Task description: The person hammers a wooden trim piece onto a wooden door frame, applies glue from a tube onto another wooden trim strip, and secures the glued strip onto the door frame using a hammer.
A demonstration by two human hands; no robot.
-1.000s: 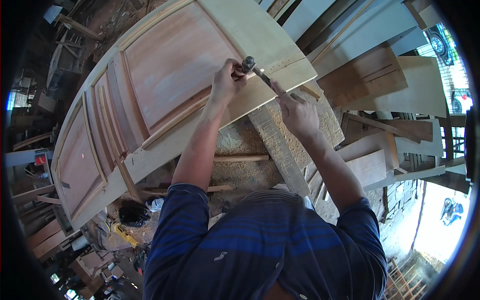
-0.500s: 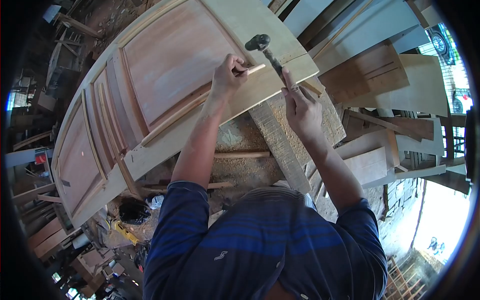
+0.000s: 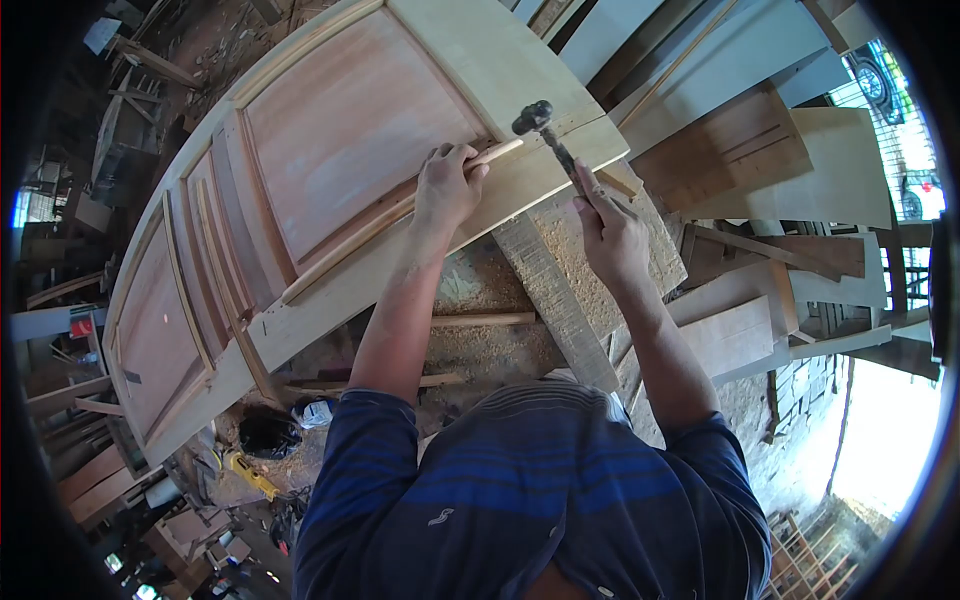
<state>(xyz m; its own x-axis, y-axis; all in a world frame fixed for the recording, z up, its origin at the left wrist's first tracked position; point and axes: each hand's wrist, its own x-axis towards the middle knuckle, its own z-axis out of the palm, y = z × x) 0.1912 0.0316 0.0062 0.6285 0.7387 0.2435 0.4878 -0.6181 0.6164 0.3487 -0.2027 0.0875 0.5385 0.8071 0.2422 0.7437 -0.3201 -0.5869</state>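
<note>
1. The door (image 3: 350,120), a broad wooden piece with one curved edge, lies flat and reaches from the far left to the hands; it looks heavy and stiff, best lifted by its thick frame rather than by the thinner panels. Its frame is pale and bare, its sunken panels pinkish and chalky, with moulding round them
2. The moulding strip (image 3: 350,249) lies along the door's near frame rail, beside the big panel; it should be light and a little springy, likely to split near its ends, so a pinch just behind the tip seems safest. It is narrow, smooth and honey-coloured
3. The left hand (image 3: 449,188) has its fingers curled round the strip, whose pale tip sticks out past them; the hand hides the stretch beneath, so I cannot tell if a nail is pinched there too
4. The hammer (image 3: 558,152) looks head-heavy and rigid, steadiest gripped low on the handle; its head is dark, held up clear of the door
5. The right hand (image 3: 613,240) wraps its fingers snugly round that handle
</note>
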